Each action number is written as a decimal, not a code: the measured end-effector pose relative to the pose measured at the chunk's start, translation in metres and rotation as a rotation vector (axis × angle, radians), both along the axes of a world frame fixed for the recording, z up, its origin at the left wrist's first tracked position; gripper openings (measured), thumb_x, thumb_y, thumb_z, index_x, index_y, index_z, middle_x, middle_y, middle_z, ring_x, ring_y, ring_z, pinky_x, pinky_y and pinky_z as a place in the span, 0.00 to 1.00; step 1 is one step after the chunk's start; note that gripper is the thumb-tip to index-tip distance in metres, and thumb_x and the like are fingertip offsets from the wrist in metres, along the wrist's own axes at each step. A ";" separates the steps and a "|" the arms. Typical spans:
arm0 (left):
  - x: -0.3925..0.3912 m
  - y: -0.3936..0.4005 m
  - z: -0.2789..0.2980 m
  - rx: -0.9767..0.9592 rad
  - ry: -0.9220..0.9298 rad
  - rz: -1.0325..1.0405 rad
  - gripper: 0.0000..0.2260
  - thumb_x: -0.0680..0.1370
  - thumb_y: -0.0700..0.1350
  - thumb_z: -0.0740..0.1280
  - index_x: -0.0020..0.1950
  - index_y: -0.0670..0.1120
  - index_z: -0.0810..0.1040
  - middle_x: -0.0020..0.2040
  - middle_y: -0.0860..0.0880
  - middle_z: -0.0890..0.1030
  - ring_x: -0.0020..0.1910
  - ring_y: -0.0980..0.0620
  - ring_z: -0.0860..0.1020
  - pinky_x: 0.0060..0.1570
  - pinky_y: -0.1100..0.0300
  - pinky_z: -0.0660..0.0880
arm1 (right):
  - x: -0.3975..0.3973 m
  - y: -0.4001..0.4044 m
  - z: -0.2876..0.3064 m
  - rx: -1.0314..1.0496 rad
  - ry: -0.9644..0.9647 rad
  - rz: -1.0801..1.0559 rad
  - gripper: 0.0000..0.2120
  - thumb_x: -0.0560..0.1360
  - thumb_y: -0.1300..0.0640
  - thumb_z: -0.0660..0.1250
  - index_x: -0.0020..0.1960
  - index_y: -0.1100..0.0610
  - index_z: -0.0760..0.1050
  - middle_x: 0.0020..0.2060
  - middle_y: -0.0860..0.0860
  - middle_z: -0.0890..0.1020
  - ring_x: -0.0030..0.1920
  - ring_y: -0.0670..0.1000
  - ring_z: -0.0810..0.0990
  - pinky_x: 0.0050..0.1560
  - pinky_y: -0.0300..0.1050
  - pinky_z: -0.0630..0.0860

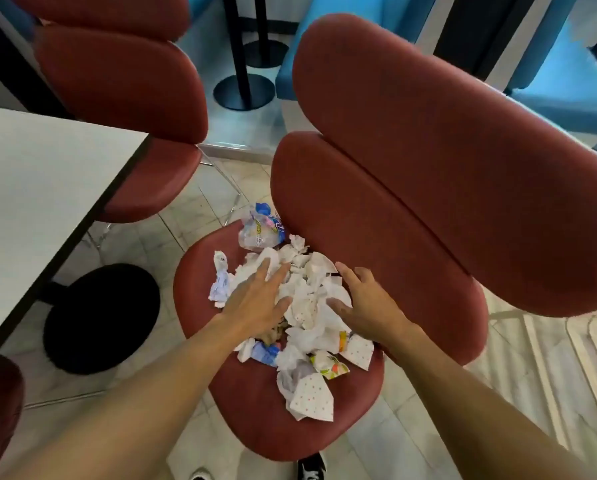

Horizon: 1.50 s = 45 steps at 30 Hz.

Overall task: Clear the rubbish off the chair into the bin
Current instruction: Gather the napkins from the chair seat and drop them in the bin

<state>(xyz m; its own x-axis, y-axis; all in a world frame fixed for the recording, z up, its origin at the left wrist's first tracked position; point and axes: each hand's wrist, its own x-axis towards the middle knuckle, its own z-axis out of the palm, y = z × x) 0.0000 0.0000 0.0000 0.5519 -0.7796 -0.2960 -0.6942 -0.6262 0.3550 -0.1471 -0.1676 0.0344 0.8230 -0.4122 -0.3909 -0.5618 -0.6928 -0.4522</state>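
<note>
Head view: crumpled paper pile (307, 306) on red chair seat (255, 427), between both hands. Left hand (255, 303) flat on pile's left flank, fingers spread; right hand (363, 303) loosely cupped at right flank. Nothing gripped. Bin not visible.
</note>
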 end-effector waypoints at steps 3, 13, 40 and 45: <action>0.008 -0.017 -0.030 0.035 0.029 0.046 0.25 0.79 0.53 0.61 0.75 0.57 0.58 0.78 0.45 0.52 0.73 0.42 0.62 0.65 0.46 0.68 | 0.006 -0.014 -0.031 0.016 0.057 -0.013 0.32 0.78 0.44 0.60 0.76 0.45 0.48 0.73 0.55 0.57 0.70 0.59 0.64 0.66 0.56 0.69; 0.030 -0.059 -0.133 0.098 0.150 0.100 0.19 0.75 0.37 0.64 0.59 0.57 0.79 0.77 0.50 0.58 0.75 0.49 0.59 0.64 0.54 0.70 | 0.035 -0.038 -0.137 0.069 0.188 0.027 0.32 0.75 0.49 0.67 0.75 0.43 0.58 0.71 0.54 0.57 0.70 0.58 0.62 0.65 0.54 0.70; -0.009 -0.005 -0.059 -0.103 0.112 0.228 0.18 0.74 0.32 0.62 0.64 0.37 0.75 0.68 0.45 0.72 0.66 0.45 0.71 0.61 0.58 0.69 | 0.037 0.013 -0.083 0.023 0.041 -0.076 0.21 0.75 0.66 0.58 0.65 0.53 0.73 0.57 0.56 0.75 0.54 0.58 0.76 0.53 0.50 0.75; -0.024 0.052 -0.020 -0.129 0.109 0.308 0.20 0.75 0.39 0.65 0.68 0.40 0.72 0.70 0.47 0.70 0.67 0.47 0.69 0.65 0.57 0.67 | 0.029 0.058 -0.043 0.001 -0.006 -0.044 0.19 0.75 0.66 0.60 0.64 0.57 0.74 0.59 0.57 0.75 0.58 0.58 0.75 0.54 0.48 0.73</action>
<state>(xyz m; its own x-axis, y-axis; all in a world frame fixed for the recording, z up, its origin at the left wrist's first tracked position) -0.0238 0.0520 -0.0201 0.7378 -0.6159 -0.2763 -0.4329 -0.7458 0.5064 -0.1182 -0.1093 -0.0082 0.8063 -0.4478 -0.3864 -0.5891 -0.6668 -0.4564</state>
